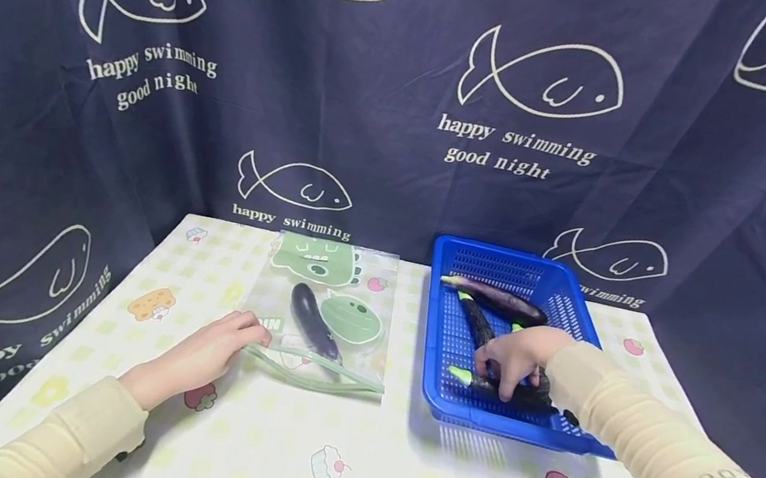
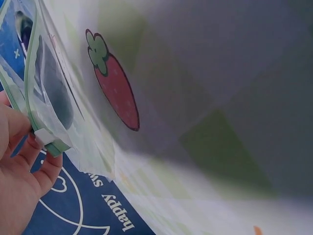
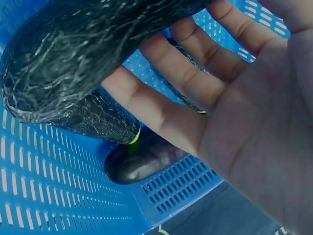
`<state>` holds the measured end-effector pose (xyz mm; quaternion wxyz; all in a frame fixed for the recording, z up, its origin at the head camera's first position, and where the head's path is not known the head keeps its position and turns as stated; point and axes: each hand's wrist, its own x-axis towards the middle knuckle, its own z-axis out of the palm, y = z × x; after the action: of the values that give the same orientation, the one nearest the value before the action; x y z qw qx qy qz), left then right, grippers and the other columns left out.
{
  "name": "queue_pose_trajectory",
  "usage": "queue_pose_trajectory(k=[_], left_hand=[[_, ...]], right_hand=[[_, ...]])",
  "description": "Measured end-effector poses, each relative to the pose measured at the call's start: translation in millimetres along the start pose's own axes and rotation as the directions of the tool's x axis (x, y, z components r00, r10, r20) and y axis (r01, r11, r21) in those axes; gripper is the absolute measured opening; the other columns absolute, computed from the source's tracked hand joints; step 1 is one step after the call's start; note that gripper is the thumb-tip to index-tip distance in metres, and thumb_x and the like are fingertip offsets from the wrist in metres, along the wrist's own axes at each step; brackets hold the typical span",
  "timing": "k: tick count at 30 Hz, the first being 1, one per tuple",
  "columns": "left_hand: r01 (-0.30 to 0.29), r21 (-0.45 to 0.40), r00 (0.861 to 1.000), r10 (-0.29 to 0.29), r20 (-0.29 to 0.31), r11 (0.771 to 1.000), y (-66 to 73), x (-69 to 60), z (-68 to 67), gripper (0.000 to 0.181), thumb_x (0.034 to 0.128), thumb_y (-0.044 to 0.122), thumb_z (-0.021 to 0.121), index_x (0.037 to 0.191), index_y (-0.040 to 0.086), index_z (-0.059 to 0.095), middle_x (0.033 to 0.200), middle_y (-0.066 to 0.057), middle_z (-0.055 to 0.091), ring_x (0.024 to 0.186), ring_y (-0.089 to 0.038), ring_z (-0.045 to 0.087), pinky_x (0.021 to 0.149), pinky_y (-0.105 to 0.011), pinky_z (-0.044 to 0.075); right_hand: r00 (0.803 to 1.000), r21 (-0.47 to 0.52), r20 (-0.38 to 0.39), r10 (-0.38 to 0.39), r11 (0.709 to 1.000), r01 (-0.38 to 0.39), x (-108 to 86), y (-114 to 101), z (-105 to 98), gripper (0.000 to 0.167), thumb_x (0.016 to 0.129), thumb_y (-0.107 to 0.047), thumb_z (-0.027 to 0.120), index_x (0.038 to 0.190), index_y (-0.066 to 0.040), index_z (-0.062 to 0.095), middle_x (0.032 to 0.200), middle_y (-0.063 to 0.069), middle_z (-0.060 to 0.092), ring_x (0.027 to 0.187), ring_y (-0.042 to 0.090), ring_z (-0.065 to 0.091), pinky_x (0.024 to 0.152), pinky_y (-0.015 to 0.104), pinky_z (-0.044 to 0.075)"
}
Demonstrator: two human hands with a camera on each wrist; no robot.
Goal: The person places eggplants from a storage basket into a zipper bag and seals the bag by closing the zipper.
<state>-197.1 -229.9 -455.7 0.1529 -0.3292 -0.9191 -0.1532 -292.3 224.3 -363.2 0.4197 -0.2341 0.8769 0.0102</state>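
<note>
On the left lies a clear zip bag (image 1: 371, 355) with green cartoon prints, and an eggplant (image 1: 312, 320) shows inside it. My left hand (image 1: 233, 337) pinches the left end of its green zip strip (image 2: 30, 73) beside a white slider (image 2: 44, 136). To the right, my right hand (image 1: 515, 358) reaches into a blue basket (image 1: 431, 382). Its fingers (image 3: 166, 115) curl behind a dark eggplant (image 3: 73, 54) with a shiny, creased surface; the thumb's tip is out of the right wrist view. A purple eggplant (image 1: 498, 299) and other dark eggplants lie around the hand, partly hidden.
The table carries a pale checked cloth (image 1: 270, 457) printed with fruit and cakes. Behind it hangs a dark blue curtain (image 1: 401, 132) with fish drawings. The basket's perforated walls (image 3: 49, 181) rise around the right hand.
</note>
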Motion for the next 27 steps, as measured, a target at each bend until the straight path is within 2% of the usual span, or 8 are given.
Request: queue_pose_trajectory(k=[5,14,19,27], left_hand=[[-0.008,0.005,1.0,0.008,-0.016,1.0,-0.5,-0.7,1.3,0.045,0.0758,-0.019,0.059,0.103,0.017,0.062,0.099,0.008,0.055,0.095,-0.012,0.055,0.082,-0.032,0.049],[0.009,0.001,1.0,-0.009,0.013,1.0,-1.1,-0.7,1.2,0.047,0.0765,-0.019,0.057,0.104,0.018,0.061,0.1,0.008,0.054,0.095,-0.011,0.054,0.082,-0.032,0.048],[0.006,0.0,1.0,-0.006,0.013,1.0,-1.6,-1.0,1.2,0.047,0.0763,-0.02,0.057,0.104,0.018,0.062,0.099,0.008,0.054,0.095,-0.011,0.054,0.082,-0.032,0.048],[-0.028,0.014,0.999,0.028,-0.017,1.0,-2.7,-0.6,2.3,0.046,0.0746,-0.019,0.06,0.103,0.017,0.061,0.099,0.008,0.055,0.094,-0.012,0.054,0.08,-0.032,0.049]], right_hand=[[0.999,-0.027,-0.021,-0.039,0.999,0.038,-3.1,2.0,-3.2,0.038,0.074,-0.014,0.075,0.104,-0.024,0.055,0.095,0.001,0.054,0.077,0.016,0.054,0.055,0.037,0.053],[0.99,-0.039,-0.086,-0.114,0.993,0.111,-12.6,4.9,-11.0,0.037,0.074,-0.012,0.074,0.104,-0.018,0.054,0.094,0.002,0.056,0.073,0.014,0.057,0.053,0.036,0.054],[0.977,-0.092,-0.135,-0.163,0.984,0.152,-18.1,5.6,-16.2,0.038,0.074,-0.014,0.074,0.106,-0.016,0.054,0.091,0.001,0.056,0.073,0.013,0.055,0.052,0.029,0.051],[0.949,-0.19,-0.211,-0.234,0.962,0.195,-26.8,4.3,-24.4,0.038,0.073,-0.016,0.074,0.105,-0.015,0.054,0.09,0.0,0.058,0.077,0.013,0.051,0.063,0.025,0.045]])
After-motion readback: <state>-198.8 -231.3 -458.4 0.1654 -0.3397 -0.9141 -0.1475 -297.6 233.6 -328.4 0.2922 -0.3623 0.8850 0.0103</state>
